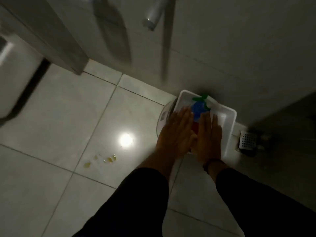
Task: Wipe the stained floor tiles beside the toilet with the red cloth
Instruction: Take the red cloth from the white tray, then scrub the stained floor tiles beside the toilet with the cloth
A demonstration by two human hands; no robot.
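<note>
**Hands over tray, stains on floor**

Toilet [15, 74] at far left. Yellow stains [102, 160] lie on the floor tiles [51, 117] near a light glare. Left hand [174, 132] and right hand [209, 136], fingers flat and spread, gripping nothing, hover over a white tray [230, 120] holding the red cloth [195, 128], a blue cloth [198, 108] and a green one [201, 98]. Drain [248, 140] at right.

i see the toilet [15, 74] at far left on the floor tiles [51, 117], the stains [102, 160] lying right of it, nearer me. right of the stains a tub [229, 120] stands against the wall, cloths [198, 108] in it, both hands [174, 134] flat over it. a floor drain [248, 140] lies just right of the tub.
</note>
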